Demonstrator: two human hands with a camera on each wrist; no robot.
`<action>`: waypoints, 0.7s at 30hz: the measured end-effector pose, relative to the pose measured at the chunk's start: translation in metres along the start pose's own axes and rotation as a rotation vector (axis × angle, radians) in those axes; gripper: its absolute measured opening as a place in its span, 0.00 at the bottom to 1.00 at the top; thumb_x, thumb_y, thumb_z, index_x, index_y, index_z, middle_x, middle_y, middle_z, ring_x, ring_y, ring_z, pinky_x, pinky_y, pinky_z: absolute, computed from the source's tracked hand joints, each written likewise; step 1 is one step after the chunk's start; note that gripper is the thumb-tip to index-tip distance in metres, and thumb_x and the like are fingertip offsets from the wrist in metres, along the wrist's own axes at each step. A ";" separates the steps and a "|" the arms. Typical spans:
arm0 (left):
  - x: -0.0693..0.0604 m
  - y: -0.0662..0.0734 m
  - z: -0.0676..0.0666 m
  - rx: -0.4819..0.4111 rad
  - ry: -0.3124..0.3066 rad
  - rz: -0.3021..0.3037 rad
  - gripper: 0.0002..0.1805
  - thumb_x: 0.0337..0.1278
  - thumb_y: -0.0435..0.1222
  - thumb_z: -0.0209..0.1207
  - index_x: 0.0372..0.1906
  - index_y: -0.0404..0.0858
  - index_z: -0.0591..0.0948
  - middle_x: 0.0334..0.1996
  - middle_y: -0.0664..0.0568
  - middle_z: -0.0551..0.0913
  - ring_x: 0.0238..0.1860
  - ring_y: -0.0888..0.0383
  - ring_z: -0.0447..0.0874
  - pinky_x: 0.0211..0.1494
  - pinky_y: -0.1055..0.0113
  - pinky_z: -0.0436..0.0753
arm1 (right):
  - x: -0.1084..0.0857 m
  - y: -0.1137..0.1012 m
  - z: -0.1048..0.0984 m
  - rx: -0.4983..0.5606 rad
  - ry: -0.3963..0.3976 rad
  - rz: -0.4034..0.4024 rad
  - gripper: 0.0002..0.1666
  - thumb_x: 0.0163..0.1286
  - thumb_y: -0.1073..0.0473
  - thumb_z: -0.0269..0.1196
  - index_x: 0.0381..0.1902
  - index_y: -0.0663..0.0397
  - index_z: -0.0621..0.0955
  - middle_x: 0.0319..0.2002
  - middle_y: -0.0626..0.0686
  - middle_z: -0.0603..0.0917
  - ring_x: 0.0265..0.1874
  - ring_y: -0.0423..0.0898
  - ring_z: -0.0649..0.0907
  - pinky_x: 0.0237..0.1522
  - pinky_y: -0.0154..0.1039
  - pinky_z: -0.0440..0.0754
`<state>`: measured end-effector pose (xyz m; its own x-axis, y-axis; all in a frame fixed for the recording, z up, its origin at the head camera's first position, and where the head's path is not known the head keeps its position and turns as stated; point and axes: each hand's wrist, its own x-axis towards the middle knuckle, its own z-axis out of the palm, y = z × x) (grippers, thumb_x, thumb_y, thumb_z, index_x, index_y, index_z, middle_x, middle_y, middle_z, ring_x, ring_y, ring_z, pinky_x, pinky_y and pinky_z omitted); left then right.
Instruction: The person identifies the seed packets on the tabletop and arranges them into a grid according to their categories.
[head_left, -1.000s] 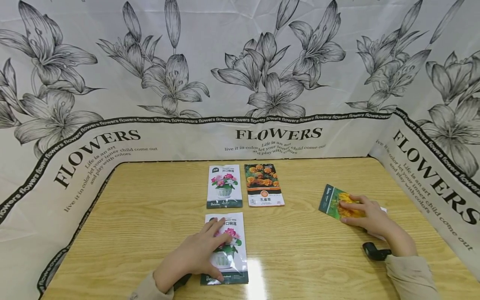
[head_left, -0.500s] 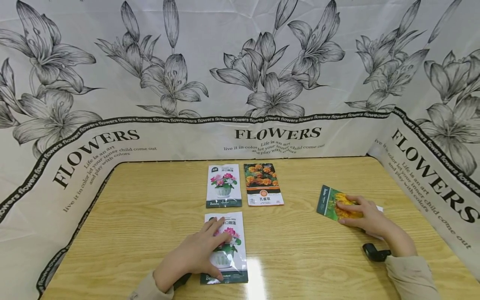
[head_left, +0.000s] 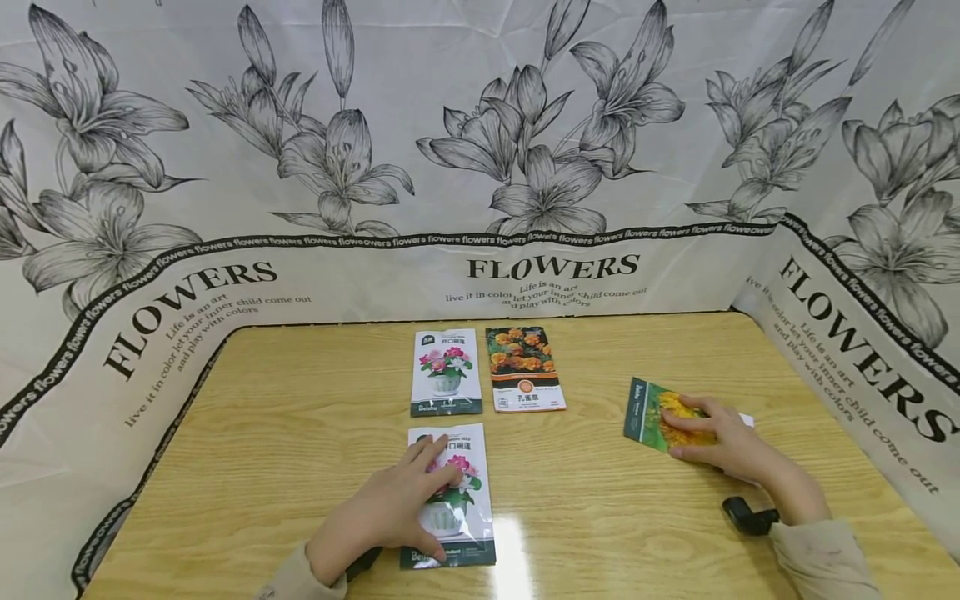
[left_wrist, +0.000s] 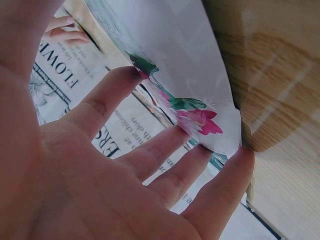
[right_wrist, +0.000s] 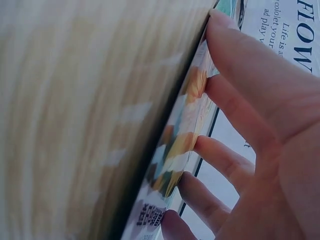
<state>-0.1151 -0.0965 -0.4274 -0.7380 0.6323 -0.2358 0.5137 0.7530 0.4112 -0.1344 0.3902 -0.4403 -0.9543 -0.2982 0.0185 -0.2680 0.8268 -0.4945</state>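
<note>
My left hand (head_left: pixel 393 504) rests spread over a white seed packet (head_left: pixel 468 537) with pink flowers in a pot, flat on the near middle of the table. In the left wrist view its fingertips touch the face of that packet (left_wrist: pixel 192 107). On the right, the fingers of my right hand (head_left: pixel 738 442) press on a green seed packet (head_left: pixel 647 417) with yellow flowers, which lies askew. The right wrist view shows spread fingertips along the surface of this packet (right_wrist: pixel 177 145). Part of each packet is hidden under the hand.
Behind the left hand lie a second white pink-flower seed packet (head_left: pixel 446 375) and an orange marigold packet (head_left: pixel 525 371), side by side. The wooden table (head_left: pixel 585 500) ends at a white cloth wall (head_left: pixel 375 287) printed with flowers. A black wrist device (head_left: pixel 750 517) sits below the right hand.
My right hand has slid the yellow-flower seed packet a little to the left and toward me across the table. The left hand and its packet have stayed in place.
</note>
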 end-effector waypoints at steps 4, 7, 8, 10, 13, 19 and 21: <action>0.000 0.000 0.001 0.010 0.002 0.004 0.42 0.32 0.60 0.77 0.59 0.54 0.76 0.77 0.43 0.54 0.76 0.39 0.50 0.56 0.34 0.75 | -0.002 -0.004 0.002 -0.009 0.001 -0.007 0.34 0.59 0.51 0.73 0.60 0.63 0.80 0.66 0.72 0.65 0.60 0.76 0.61 0.49 0.76 0.62; 0.000 -0.001 0.001 0.014 0.003 0.006 0.42 0.32 0.61 0.77 0.59 0.54 0.76 0.77 0.43 0.54 0.76 0.39 0.50 0.57 0.34 0.75 | -0.004 -0.007 0.004 -0.012 0.002 -0.009 0.33 0.59 0.51 0.73 0.60 0.61 0.80 0.66 0.71 0.65 0.59 0.74 0.63 0.49 0.75 0.64; 0.000 -0.001 0.001 0.013 0.002 0.006 0.43 0.32 0.61 0.77 0.59 0.54 0.76 0.77 0.43 0.54 0.76 0.39 0.50 0.57 0.34 0.75 | -0.004 -0.007 0.004 -0.013 0.000 -0.010 0.33 0.59 0.51 0.73 0.60 0.61 0.80 0.66 0.70 0.65 0.59 0.74 0.63 0.49 0.75 0.64; 0.000 -0.001 0.001 0.013 0.002 0.007 0.43 0.32 0.61 0.76 0.60 0.54 0.76 0.77 0.43 0.54 0.76 0.39 0.49 0.57 0.33 0.74 | -0.004 -0.008 0.005 -0.013 -0.001 -0.016 0.33 0.59 0.51 0.73 0.60 0.60 0.81 0.66 0.70 0.65 0.59 0.74 0.63 0.49 0.75 0.64; 0.000 -0.001 0.002 0.012 0.002 0.009 0.43 0.32 0.61 0.77 0.60 0.54 0.76 0.77 0.43 0.54 0.76 0.39 0.49 0.57 0.33 0.74 | -0.005 -0.010 0.006 -0.012 -0.003 -0.037 0.33 0.59 0.52 0.73 0.61 0.60 0.80 0.66 0.70 0.65 0.59 0.75 0.63 0.49 0.75 0.65; 0.000 -0.002 0.002 0.014 0.006 0.015 0.43 0.32 0.60 0.77 0.60 0.54 0.76 0.77 0.43 0.54 0.76 0.38 0.50 0.57 0.33 0.74 | -0.007 -0.012 0.008 -0.006 -0.001 -0.081 0.33 0.59 0.53 0.74 0.60 0.59 0.81 0.65 0.71 0.66 0.58 0.77 0.64 0.49 0.74 0.65; 0.000 -0.001 0.002 0.014 0.006 0.014 0.43 0.32 0.60 0.77 0.60 0.54 0.76 0.77 0.43 0.54 0.76 0.38 0.50 0.57 0.33 0.75 | -0.008 -0.014 0.008 -0.004 -0.007 -0.074 0.33 0.59 0.53 0.73 0.61 0.59 0.80 0.66 0.71 0.65 0.58 0.76 0.64 0.49 0.74 0.65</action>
<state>-0.1149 -0.0971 -0.4299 -0.7333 0.6418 -0.2245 0.5303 0.7465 0.4019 -0.1221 0.3770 -0.4404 -0.9309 -0.3619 0.0493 -0.3385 0.8040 -0.4889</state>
